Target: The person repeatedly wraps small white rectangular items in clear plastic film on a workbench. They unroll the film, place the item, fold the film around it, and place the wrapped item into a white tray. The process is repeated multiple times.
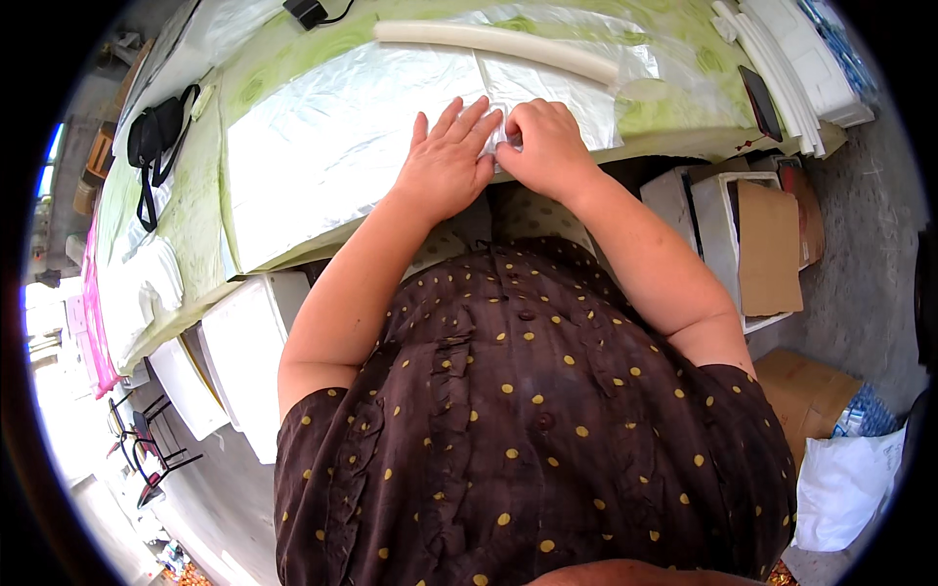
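Observation:
A large sheet of clear, shiny plastic film (322,146) lies over the near part of the green-patterned table cover. My left hand (445,161) rests flat on the film near the table's front edge, its fingers spread. Close beside it, my right hand (545,146) is closed, thumb and forefinger pinched on a gathered bit of the film between the two hands. Exactly what lies inside the right fingers is partly hidden. Beyond both hands, a long pale roll (498,47) lies across the film.
At the table's left sit a black pouch with a strap (156,135) and white cloth (156,278). A dark phone (759,103) and white tubes (782,78) lie at the right. White boxes (256,342) and a cardboard piece (769,244) stand below; a white bag (848,488) is lower right.

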A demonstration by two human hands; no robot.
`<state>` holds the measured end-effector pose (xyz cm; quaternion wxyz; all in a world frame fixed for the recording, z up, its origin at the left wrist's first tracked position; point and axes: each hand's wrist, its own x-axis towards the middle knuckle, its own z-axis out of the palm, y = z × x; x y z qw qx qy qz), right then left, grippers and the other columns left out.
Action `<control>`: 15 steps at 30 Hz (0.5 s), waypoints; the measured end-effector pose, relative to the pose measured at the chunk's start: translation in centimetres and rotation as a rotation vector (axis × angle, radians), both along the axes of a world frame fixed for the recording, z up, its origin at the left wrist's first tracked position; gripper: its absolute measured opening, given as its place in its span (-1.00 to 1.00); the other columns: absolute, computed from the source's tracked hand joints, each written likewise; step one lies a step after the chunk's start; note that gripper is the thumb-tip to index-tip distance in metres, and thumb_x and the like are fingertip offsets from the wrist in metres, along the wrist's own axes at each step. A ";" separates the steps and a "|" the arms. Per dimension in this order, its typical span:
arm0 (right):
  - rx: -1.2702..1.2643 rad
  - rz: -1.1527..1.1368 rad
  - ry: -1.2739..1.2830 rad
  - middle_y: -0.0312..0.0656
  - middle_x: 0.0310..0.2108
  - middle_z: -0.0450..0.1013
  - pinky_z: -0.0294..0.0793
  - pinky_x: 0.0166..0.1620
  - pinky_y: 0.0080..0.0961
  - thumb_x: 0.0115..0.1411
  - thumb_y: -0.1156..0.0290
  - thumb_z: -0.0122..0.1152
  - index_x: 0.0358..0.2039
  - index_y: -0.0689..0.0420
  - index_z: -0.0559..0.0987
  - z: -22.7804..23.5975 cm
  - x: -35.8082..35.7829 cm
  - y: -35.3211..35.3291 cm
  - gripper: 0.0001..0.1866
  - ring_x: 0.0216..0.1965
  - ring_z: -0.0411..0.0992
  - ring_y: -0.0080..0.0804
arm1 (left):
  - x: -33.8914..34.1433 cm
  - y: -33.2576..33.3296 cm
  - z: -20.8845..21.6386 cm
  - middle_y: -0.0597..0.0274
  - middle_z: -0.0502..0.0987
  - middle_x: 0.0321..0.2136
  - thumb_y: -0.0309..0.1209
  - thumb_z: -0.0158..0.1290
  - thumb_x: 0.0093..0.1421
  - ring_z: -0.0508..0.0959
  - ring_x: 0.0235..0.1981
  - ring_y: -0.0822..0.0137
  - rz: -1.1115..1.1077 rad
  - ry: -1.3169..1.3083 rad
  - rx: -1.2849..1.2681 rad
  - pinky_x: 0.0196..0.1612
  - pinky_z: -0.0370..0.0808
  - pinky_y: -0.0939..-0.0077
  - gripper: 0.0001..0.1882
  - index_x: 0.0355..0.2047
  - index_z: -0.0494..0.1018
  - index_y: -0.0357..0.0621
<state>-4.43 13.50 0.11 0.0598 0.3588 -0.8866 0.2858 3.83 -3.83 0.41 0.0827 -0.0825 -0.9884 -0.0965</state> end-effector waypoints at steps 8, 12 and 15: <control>0.130 -0.030 -0.021 -0.06 -0.08 0.52 0.31 0.16 -0.20 0.00 0.18 0.22 0.00 0.11 0.59 1.1 -0.3 -0.4 -0.47 0.03 0.41 -0.04 | 0.5 0.0 0.7 0.14 0.26 0.36 -0.34 -0.01 0.25 0.23 0.37 -0.03 0.001 0.156 0.065 0.40 0.09 -0.12 -0.42 0.31 0.31 0.04; 0.191 -0.057 -0.012 -0.08 -0.07 0.52 0.28 0.19 -0.18 -0.01 0.16 0.22 -0.01 0.09 0.61 1.1 -0.8 -0.8 -0.47 0.05 0.40 -0.07 | 5.0 0.7 -0.9 0.20 0.60 -0.16 -0.57 0.14 0.16 0.57 -0.10 0.09 -0.160 0.339 0.627 0.06 0.49 0.28 -0.60 0.03 0.42 -0.17; 0.197 -0.014 -0.006 -0.09 -0.07 0.50 0.28 0.18 -0.17 -0.01 0.21 0.22 -0.01 0.06 0.61 1.2 -0.4 -0.7 -0.50 0.06 0.38 -0.05 | 8.5 2.1 -3.6 0.20 0.53 -0.02 -0.31 0.12 0.33 0.52 0.00 0.25 0.343 -0.350 1.621 0.07 0.47 0.28 -0.61 0.10 0.36 -0.15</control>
